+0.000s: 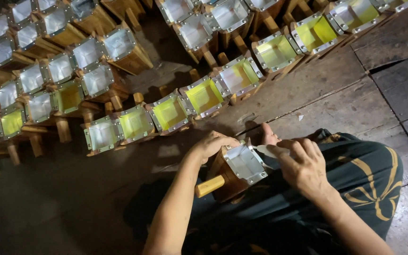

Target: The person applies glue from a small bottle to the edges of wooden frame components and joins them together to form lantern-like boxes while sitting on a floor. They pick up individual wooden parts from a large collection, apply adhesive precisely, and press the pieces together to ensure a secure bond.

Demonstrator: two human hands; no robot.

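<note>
A square wooden mould [240,166] with a shiny metal lining and a wooden handle rests on my lap. My left hand [212,144] grips its upper left rim. My right hand [303,165] is closed on a pale, flat, blade-like strip [266,150] at the mould's right edge. The lining inside the mould looks bare and silvery. My dark trousers with a yellow pattern [355,174] lie beneath.
Several rows of similar metal-lined wooden moulds [171,113] stand on the dark plank floor ahead; some hold yellow-green filling [204,96], others look silvery [97,80]. My bare foot [267,134] sits just beyond the held mould. Wooden floorboards [393,85] extend to the right.
</note>
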